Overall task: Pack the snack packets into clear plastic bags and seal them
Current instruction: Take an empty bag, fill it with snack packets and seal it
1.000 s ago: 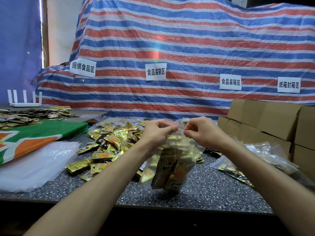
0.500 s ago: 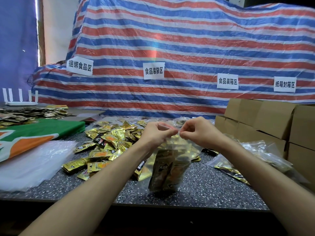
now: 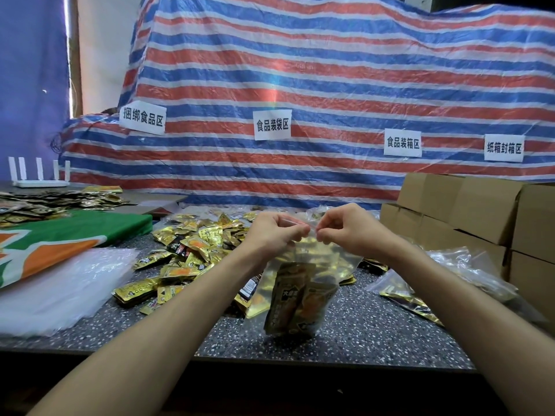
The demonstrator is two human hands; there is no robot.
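Observation:
A clear plastic bag [image 3: 303, 295] hangs just above the speckled table [image 3: 375, 334], with gold snack packets bunched in its lower half. My left hand [image 3: 274, 232] and my right hand [image 3: 350, 228] both pinch the bag's top strip, their fingertips almost touching at the middle. Behind and to the left of the bag lies a heap of loose gold snack packets [image 3: 192, 250].
A stack of empty clear bags [image 3: 60, 292] lies at the left beside a green and orange cloth [image 3: 63, 238]. Filled clear bags [image 3: 429, 283] rest at the right in front of cardboard boxes [image 3: 468, 214]. A striped tarp [image 3: 330, 100] closes the back.
My two hands have drawn closer together along the bag's top strip. The bag hangs in much the same place.

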